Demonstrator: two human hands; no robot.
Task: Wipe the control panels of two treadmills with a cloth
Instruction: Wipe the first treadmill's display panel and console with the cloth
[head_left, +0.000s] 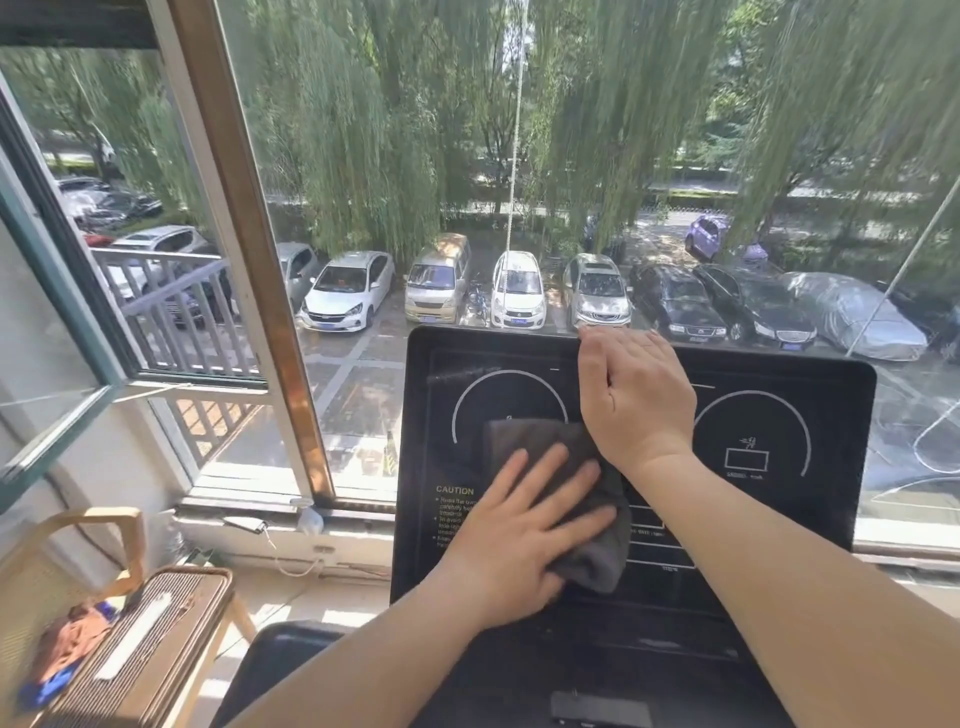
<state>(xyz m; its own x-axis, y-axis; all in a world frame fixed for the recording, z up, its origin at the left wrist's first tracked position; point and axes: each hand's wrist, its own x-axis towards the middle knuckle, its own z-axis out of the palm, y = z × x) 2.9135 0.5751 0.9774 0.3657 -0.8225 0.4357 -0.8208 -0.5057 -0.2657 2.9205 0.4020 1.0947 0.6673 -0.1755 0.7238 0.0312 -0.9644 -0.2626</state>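
A black treadmill control panel (779, 519) stands tilted in front of me, with two white dial rings and a CAUTION label at its lower left. My left hand (524, 525) lies flat with fingers spread on a dark grey cloth (592, 551), pressing it against the panel's lower middle, over the left dial's bottom. My right hand (631, 395) rests on the panel's upper middle, fingers curled over the top edge, holding nothing else. Only this one treadmill panel is in view.
A large window (467, 182) stands right behind the panel, looking onto parked cars and willows. An open window sash (62, 332) swings in at the left. A wooden chair with a ribbed cushion and crumpled clothes (130, 649) stands at lower left.
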